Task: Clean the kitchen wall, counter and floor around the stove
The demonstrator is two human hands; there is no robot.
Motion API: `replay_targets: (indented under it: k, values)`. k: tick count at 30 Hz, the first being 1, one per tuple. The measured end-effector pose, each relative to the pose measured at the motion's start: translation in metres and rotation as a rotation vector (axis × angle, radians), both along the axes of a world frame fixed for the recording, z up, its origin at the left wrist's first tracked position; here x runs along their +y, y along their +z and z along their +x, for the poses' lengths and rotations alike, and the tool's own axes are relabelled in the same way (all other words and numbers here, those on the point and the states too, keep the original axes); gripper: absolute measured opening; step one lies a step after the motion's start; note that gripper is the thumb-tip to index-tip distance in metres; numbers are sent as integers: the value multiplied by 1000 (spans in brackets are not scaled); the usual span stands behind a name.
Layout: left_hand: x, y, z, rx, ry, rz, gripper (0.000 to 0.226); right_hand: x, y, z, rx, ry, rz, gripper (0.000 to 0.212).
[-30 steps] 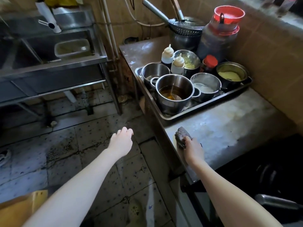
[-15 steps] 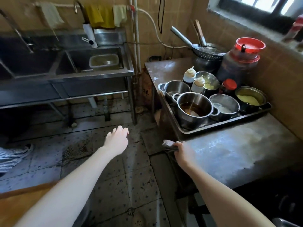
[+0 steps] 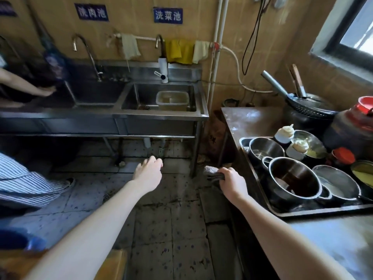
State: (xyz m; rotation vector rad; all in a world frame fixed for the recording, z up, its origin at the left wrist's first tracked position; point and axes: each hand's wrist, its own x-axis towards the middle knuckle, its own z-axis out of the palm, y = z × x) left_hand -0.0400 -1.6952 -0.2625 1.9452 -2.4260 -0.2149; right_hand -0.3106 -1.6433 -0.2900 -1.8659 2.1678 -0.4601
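- Grey scouring sponge (image 3: 212,172) is being gripped by the right hand (image 3: 232,183), just off the edge of the steel counter (image 3: 252,120).
- Left hand (image 3: 148,172) is hovering, loosely curled, empty.
- Drips from it could be soiling the tiled floor (image 3: 177,229).

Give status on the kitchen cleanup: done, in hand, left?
Done: maybe the counter, whose bare part shows pale wipe streaks. In hand: the right hand grips a scouring pad beside the counter's edge, above the floor tiles; the left hand hangs open, empty. Left: those tiles look dark with grime; the wall looks stained in the corner.
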Motion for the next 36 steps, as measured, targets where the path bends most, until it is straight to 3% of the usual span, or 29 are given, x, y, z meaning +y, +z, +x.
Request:
replay_targets:
  k: [20,36]
  values:
    - [-220,20,28,-41,231,-51,26,-287,18,15,-18,158,-28,33]
    - [-368,-1,44,-46,114,-15,28,-429,9,60,-38,106,-19,32]
